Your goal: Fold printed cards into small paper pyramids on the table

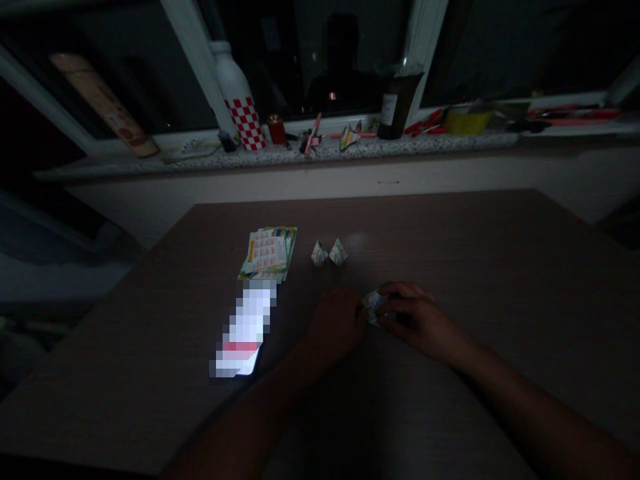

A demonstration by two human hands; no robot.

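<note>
Between my two hands, low over the brown table, is a small folded piece of printed paper (374,307). My left hand (340,317) grips its left side, with the fingertips curled and mostly in shadow. From the right, my right hand (417,317) pinches the same paper between thumb and fingers. Just beyond my left hand stand two small pointed folded-paper shapes, one on the left (319,253) and one on the right (339,253). To their left lies a stack of printed paper sheets (267,253), white with green edges.
A lit phone (245,330), its screen blurred out, lies on the table (480,253) left of my left hand. Along the windowsill (200,167) stand a red-checked white bottle (245,113), a tall tan bottle (105,107), a dark pot (397,107) and another folded paper piece (349,138).
</note>
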